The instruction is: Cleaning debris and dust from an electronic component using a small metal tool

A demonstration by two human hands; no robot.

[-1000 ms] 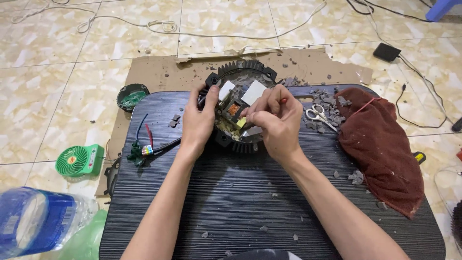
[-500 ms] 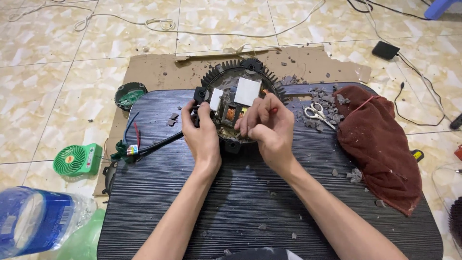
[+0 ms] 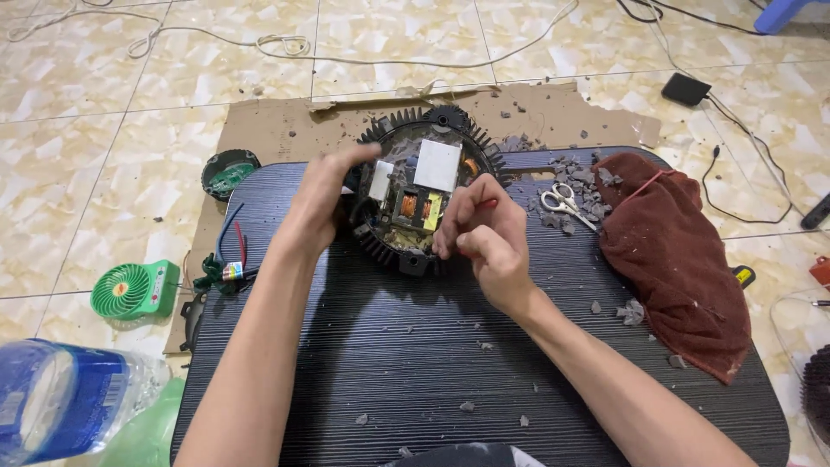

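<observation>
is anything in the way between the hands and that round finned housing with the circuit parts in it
Nothing visible. The left hand already grips the rim of the round black finned housing, and the right hand rests its fingers on the parts inside. The scissors and grey debris lie off to the right, apart.

The left hand (image 3: 324, 195) now grips the left rim of the round finned housing (image 3: 424, 186) instead of covering its middle, exposing the white blocks and copper coil inside, while the right hand (image 3: 484, 242) sits lower, at the housing's near right edge.
</observation>
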